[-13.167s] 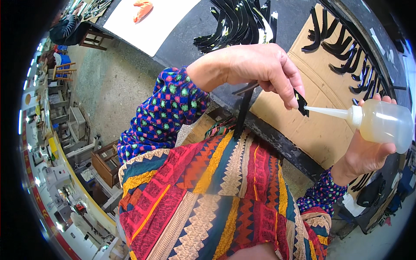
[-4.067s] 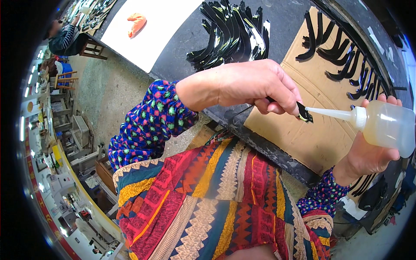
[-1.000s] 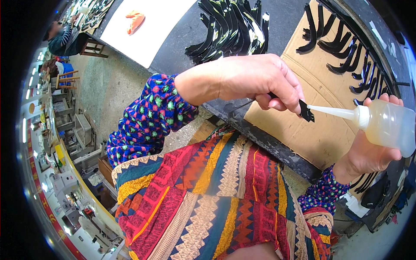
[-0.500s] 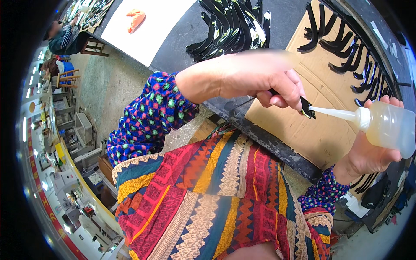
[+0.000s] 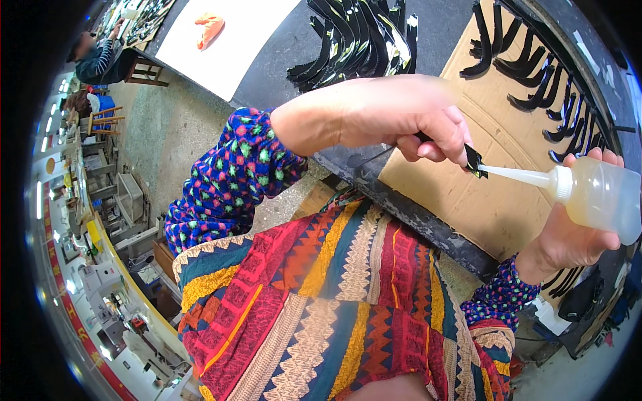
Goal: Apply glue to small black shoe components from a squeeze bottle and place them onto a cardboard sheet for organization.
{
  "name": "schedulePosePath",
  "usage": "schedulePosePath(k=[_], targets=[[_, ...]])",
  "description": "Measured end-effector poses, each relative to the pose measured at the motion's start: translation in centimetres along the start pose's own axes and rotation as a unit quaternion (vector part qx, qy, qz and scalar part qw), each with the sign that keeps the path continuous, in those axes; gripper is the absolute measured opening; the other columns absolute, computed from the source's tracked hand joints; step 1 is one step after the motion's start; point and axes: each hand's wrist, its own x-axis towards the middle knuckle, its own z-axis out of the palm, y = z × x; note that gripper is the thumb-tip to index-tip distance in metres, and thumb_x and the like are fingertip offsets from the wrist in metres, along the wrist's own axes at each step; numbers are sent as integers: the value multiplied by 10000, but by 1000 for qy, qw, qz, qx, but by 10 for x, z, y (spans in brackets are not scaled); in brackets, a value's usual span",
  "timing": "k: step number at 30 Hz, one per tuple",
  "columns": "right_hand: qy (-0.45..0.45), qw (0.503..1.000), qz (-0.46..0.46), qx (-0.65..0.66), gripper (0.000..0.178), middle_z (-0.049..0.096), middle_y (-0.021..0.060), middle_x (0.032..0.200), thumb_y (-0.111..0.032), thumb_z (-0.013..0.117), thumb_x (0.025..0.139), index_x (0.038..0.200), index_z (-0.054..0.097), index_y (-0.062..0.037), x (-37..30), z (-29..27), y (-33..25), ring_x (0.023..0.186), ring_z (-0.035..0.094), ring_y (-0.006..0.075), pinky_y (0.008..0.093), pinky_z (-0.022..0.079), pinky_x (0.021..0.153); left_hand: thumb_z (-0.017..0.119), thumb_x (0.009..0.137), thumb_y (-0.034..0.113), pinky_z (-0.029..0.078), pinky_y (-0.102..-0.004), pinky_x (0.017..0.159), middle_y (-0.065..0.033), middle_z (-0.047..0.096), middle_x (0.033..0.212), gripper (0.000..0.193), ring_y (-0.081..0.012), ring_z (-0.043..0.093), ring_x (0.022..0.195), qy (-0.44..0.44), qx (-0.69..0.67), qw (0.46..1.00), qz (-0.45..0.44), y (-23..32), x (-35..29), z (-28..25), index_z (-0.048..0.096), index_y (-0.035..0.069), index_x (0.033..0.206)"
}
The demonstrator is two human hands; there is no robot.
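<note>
Black strip (image 5: 474,160) pinched in left hand (image 5: 411,113), bottle (image 5: 614,190) grasped in right hand (image 5: 567,235), we might spill liquid (image 5: 583,212) by oversqueezing.

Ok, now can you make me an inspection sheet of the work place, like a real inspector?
Surface: dark table with cardboard and a white sheet on it.
Job's things: bottle tipped sideways, nozzle at the end of a black strip; a pile of strips, more laid out on the cardboard.
Clutter: crumpled orange thing on the white sheet.
Grippers: bare hands; left hand pinches the strip, right hand holds the bottle.
Cables: nothing seen near the hands; background too small to tell.
Surroundings: speckled floor, machines, another person far off.
</note>
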Motion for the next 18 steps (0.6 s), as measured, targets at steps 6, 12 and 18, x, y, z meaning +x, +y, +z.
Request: schedulePosePath(k=[6, 12, 18], targets=[[3, 1000, 4, 4, 1001, 376, 169, 1262, -597, 683, 565, 1275, 297, -7, -1, -1, -1, 1155, 402, 331, 516, 384, 902, 622, 743, 78, 304, -134, 421, 27, 507, 581, 118, -6, 419, 467, 6, -4, 1000, -2, -1, -1, 0, 618, -8, 823], [6, 1000, 12, 16, 1004, 379, 165, 1265, -594, 688, 563, 1278, 296, -7, -2, -5, 1, 1158, 402, 324, 520, 376, 909, 621, 742, 76, 306, -131, 420, 22, 519, 588, 114, -6, 423, 465, 7, -6, 1000, -3, 0, 1, 0, 620, -5, 822], [-1, 1000, 15, 24, 1006, 381, 157, 1267, -581, 695, 565, 1281, 288, -5, -3, -9, 1, 1159, 402, 319, 511, 376, 914, 622, 739, 75, 298, -128, 417, 24, 517, 581, 109, -3, 423, 465, 12, -7, 1000, -5, -1, 2, -2, 620, 2, 820]])
